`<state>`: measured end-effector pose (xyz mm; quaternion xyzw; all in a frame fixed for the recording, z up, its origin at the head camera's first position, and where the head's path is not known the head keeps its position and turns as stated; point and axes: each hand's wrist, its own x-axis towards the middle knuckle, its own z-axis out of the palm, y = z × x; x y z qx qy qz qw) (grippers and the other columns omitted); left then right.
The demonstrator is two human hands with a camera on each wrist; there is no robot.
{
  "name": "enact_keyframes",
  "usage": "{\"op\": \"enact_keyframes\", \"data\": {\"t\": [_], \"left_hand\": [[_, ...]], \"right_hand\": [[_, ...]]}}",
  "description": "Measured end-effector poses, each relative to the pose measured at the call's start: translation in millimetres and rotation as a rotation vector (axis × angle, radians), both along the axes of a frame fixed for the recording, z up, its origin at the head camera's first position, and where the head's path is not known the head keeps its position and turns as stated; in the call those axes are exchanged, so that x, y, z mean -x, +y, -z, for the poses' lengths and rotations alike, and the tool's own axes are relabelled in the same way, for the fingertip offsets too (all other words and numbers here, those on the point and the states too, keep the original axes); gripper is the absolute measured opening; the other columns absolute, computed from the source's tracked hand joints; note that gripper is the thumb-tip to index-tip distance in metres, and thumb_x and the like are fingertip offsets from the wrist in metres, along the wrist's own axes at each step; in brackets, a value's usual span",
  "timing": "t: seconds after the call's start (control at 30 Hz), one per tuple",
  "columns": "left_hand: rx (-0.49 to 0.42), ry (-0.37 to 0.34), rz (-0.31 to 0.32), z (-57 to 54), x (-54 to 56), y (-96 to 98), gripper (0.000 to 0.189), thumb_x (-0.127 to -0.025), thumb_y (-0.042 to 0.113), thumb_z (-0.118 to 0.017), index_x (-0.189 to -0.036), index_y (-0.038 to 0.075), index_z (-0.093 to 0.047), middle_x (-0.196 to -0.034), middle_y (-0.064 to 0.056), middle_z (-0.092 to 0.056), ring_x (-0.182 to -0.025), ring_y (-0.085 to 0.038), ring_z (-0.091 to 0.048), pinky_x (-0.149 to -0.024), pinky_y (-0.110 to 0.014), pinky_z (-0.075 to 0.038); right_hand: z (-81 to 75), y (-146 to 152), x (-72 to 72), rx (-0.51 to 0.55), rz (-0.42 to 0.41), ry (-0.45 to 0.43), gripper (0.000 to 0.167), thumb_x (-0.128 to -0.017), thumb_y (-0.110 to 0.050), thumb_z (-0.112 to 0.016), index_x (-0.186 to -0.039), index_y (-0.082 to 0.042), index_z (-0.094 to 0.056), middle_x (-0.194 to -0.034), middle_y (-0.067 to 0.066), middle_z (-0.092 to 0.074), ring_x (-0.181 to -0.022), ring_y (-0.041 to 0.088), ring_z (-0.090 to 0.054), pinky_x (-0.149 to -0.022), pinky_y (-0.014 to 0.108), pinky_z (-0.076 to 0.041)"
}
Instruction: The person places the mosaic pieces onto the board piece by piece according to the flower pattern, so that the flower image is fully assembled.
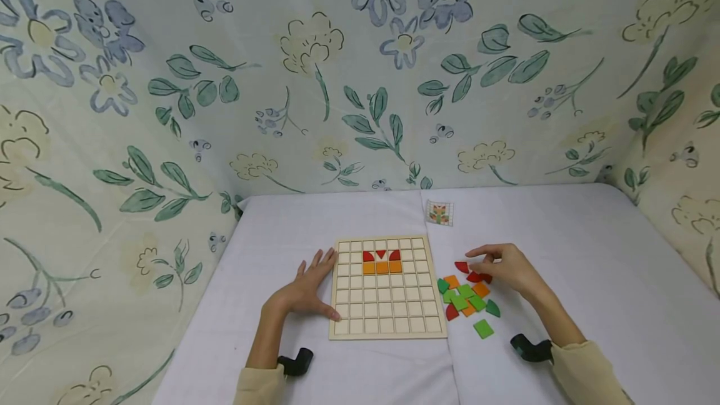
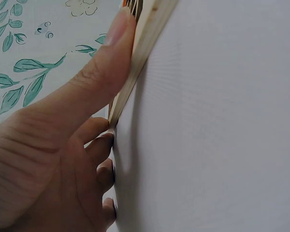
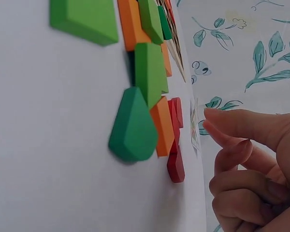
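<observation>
My left hand [image 1: 306, 289] lies along the left edge of a wooden grid board [image 1: 382, 311], fingers spread, thumb resting on the rim near the lower corner. In the left wrist view the thumb [image 2: 94, 67] presses on the board's side. On the board, a red triangle [image 1: 380, 254] sits between two red quarter-round pieces [image 1: 395, 255], above a row of three orange squares [image 1: 382, 267]. My right hand [image 1: 509, 267] hovers over red pieces [image 1: 462, 266] right of the board, index finger and thumb slightly apart. No piece shows between those fingertips.
Beside the board's right edge lie several loose green, orange and red pieces [image 1: 464, 290]. One light green square [image 1: 483, 329] is apart, nearer the front. A small pattern card [image 1: 440, 212] lies behind the board. Floral cloth [image 1: 315, 111] hangs behind the white-covered table [image 1: 540, 230].
</observation>
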<state>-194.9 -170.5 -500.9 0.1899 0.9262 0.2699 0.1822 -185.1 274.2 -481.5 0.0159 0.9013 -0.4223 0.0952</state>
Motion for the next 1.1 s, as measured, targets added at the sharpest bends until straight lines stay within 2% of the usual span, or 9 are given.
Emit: {"op": "enact_keyframes", "data": {"t": [0.3,0.5,0.57,0.67,0.73,0.77,0.83,0.97,1.1], "left_hand": [[0.004,0.001,-0.002,0.9,1.1,-0.7,0.137,-0.063,0.042,-0.099,-0.167,0.011,-0.015,-0.176,-0.005,-0.007,-0.164,-0.031,0.005,-0.132,-0.060,0.005],[0.004,0.004,0.003,1.8,2.3,-1.5,0.137,-0.063,0.042,-0.099,-0.167,0.011,-0.015,-0.176,-0.005,-0.006,-0.164,-0.031,0.006,-0.132,-0.060,0.005],[0.005,0.006,0.005,2.1,2.3,-1.6,0.137,-0.063,0.043,-0.099,-0.167,0.011,-0.015,-0.176,-0.004,-0.006,-0.164,-0.031,0.005,-0.132,-0.060,0.005],[0.004,0.002,0.004,2.1,2.0,-1.7,0.138,-0.062,0.043,-0.099,-0.167,0.012,-0.015,-0.176,-0.004,-0.006,-0.164,-0.031,0.006,-0.132,-0.060,0.005],[0.001,-0.002,0.003,2.4,1.7,-1.7,0.138,-0.062,0.042,-0.099,-0.167,0.011,-0.015,-0.176,-0.005,-0.006,-0.164,-0.031,0.006,-0.132,-0.060,0.005],[0.000,-0.004,0.003,2.5,1.5,-1.7,0.138,-0.062,0.042,-0.099,-0.167,0.011,-0.014,-0.176,-0.005,-0.006,-0.164,-0.031,0.006,-0.132,-0.060,0.006],[-0.001,-0.004,0.002,2.9,1.2,-1.6,0.138,-0.062,0.042,-0.099,-0.167,0.011,-0.014,-0.176,-0.005,-0.006,-0.164,-0.031,0.006,-0.132,-0.060,0.006],[-0.001,-0.002,0.005,3.1,1.0,-1.7,0.138,-0.062,0.043,-0.099,-0.167,0.011,-0.014,-0.176,-0.005,-0.006,-0.164,-0.031,0.006,-0.132,-0.060,0.006],[-0.002,0.001,0.006,2.6,1.0,-1.6,0.137,-0.063,0.043,-0.099,-0.167,0.010,-0.015,-0.176,-0.005,-0.007,-0.164,-0.032,0.006,-0.132,-0.060,0.005]], "right_hand": [[0.3,5,1.4,0.014,-0.052,-0.047,0.035,-0.093,-0.024,-0.076,-0.121,-0.003,-0.074,-0.076,0.005,-0.057,-0.072,0.020,-0.053,-0.059,0.025,-0.037],[3.3,0,2.5,0.031,-0.126,-0.045,0.033,-0.091,-0.023,-0.079,-0.119,-0.006,-0.077,-0.073,0.001,-0.053,-0.074,0.017,-0.050,-0.057,0.023,-0.036],[5.0,-4,2.1,0.041,-0.153,-0.052,0.032,-0.089,-0.022,-0.081,-0.118,-0.008,-0.078,-0.078,0.003,-0.055,-0.079,0.018,-0.050,-0.059,0.022,-0.037],[7.4,-11,0.9,0.057,-0.196,-0.064,0.030,-0.087,-0.020,-0.084,-0.115,-0.009,-0.080,-0.098,0.008,-0.063,-0.086,0.018,-0.050,-0.060,0.020,-0.037],[8.9,-16,0.0,0.071,-0.216,-0.072,0.030,-0.085,-0.019,-0.085,-0.112,-0.010,-0.080,-0.111,0.012,-0.065,-0.085,0.018,-0.049,-0.059,0.019,-0.036],[9.5,-18,-0.3,0.074,-0.226,-0.073,0.029,-0.084,-0.019,-0.086,-0.112,-0.011,-0.081,-0.111,0.013,-0.064,-0.084,0.018,-0.049,-0.058,0.019,-0.035],[10.5,-21,-1.2,0.080,-0.238,-0.082,0.030,-0.083,-0.020,-0.087,-0.111,-0.011,-0.081,-0.107,0.012,-0.063,-0.080,0.017,-0.048,-0.057,0.020,-0.034],[12.5,-25,-1.2,0.087,-0.253,-0.091,0.032,-0.082,-0.021,-0.088,-0.112,-0.011,-0.081,-0.076,0.002,-0.049,-0.068,0.013,-0.043,-0.054,0.020,-0.030],[14.1,-29,-1.3,0.082,-0.246,-0.097,0.032,-0.081,-0.019,-0.088,-0.111,-0.010,-0.081,-0.067,-0.002,-0.040,-0.064,0.012,-0.041,-0.052,0.019,-0.028]]}}
